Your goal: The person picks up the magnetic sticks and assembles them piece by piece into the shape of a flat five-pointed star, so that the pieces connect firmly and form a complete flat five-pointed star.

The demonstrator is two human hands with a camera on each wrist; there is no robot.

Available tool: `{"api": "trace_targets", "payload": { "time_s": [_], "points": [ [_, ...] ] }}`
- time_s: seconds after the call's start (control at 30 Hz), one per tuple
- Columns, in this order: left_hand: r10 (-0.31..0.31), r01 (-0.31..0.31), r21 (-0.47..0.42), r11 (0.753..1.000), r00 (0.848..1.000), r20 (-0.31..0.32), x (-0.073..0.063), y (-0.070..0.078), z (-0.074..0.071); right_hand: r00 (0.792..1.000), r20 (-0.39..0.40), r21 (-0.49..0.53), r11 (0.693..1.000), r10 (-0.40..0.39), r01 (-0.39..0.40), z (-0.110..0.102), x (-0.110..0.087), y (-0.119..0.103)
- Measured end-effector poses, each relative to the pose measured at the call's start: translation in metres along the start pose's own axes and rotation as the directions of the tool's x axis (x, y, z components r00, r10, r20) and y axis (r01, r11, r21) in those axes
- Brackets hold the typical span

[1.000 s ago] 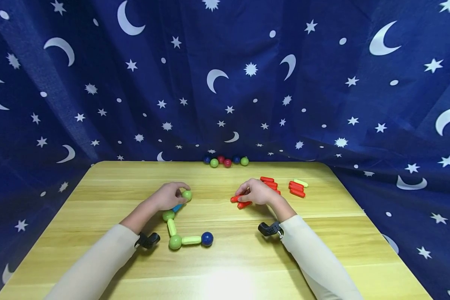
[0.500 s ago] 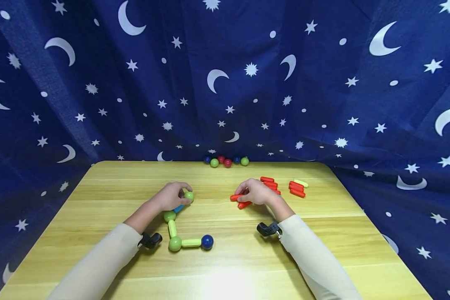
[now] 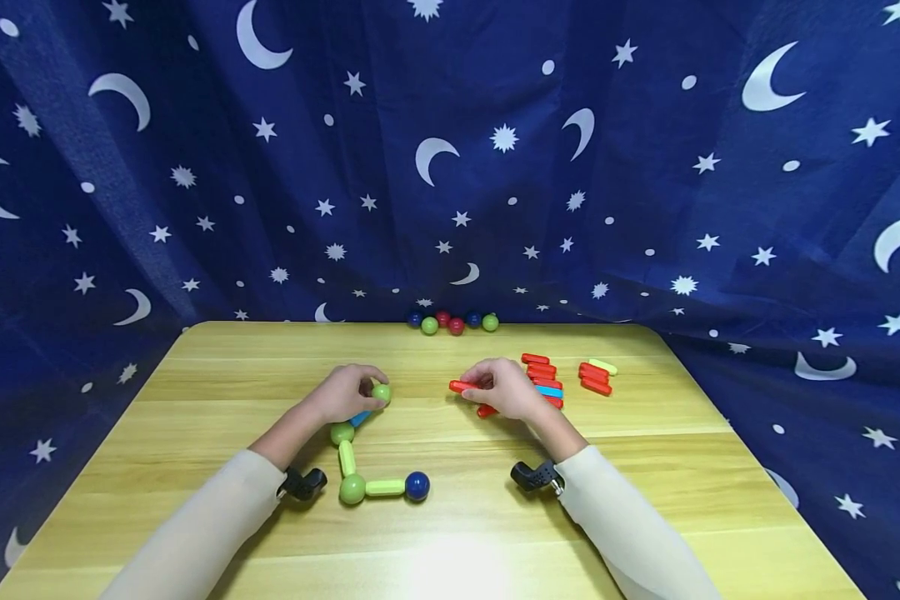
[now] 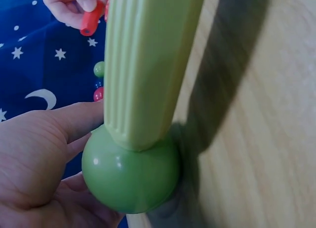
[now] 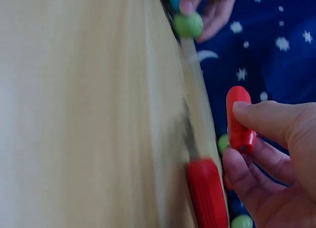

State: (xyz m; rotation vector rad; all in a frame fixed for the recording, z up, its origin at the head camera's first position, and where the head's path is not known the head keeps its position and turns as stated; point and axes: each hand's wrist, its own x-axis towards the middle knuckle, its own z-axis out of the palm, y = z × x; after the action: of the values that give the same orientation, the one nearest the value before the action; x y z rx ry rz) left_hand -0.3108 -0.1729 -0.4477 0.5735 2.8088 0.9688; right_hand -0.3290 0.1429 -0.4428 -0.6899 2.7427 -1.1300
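Observation:
My left hand (image 3: 343, 393) grips a green ball (image 3: 381, 392) at the far end of a joined chain on the table. From that ball a blue stick (image 3: 360, 418) runs to a second green ball (image 3: 342, 432). A light green stick (image 3: 347, 457), a third green ball (image 3: 352, 489), another light green stick (image 3: 385, 487) and a dark blue ball (image 3: 417, 486) continue the chain. Between thumb and fingers, my right hand (image 3: 508, 392) pinches a red stick (image 5: 238, 122), raised above the table. Below that hand lies another red stick (image 5: 207, 194), partly hidden in the head view.
Right of my right hand lie several red sticks (image 3: 542, 371) with a blue stick (image 3: 549, 392) among them. Farther right is a small group of red sticks (image 3: 596, 381) beside a light green stick (image 3: 603, 366). Several balls (image 3: 456, 326) line the table's back edge, before a starry curtain (image 3: 450, 167).
My right hand has lifted the red stick and moved slightly left with it, uncovering the blue stick in the pile. The left hand and chain have shifted slightly right.

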Motion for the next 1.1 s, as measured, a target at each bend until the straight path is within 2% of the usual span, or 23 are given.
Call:
{"api": "trace_targets", "payload": {
  "time_s": [0.2,0.43,0.67,0.9,1.1],
  "points": [
    [0.011,-0.011,-0.044,0.999,1.0,0.0,0.0,-0.002,0.0,1.0,0.012,0.077,0.997,-0.026,0.025,0.017,-0.011,-0.012],
    [0.016,-0.014,-0.115,0.993,1.0,0.022,-0.003,-0.004,-0.001,0.999,0.033,0.121,0.992,-0.033,0.029,0.033,-0.012,-0.022],
    [-0.022,0.027,-0.167,0.986,0.999,0.03,-0.005,-0.006,-0.002,1.0,0.014,0.152,0.988,-0.011,0.009,0.044,-0.009,-0.029],
    [-0.026,0.028,-0.161,0.987,1.0,0.013,-0.002,-0.006,0.001,1.0,0.016,0.171,0.985,0.025,-0.027,0.051,0.001,-0.038],
    [-0.031,0.03,-0.143,0.989,1.0,-0.001,-0.001,-0.005,0.002,0.999,0.018,0.121,0.992,0.027,-0.029,0.059,0.011,-0.044]
  ]
}}
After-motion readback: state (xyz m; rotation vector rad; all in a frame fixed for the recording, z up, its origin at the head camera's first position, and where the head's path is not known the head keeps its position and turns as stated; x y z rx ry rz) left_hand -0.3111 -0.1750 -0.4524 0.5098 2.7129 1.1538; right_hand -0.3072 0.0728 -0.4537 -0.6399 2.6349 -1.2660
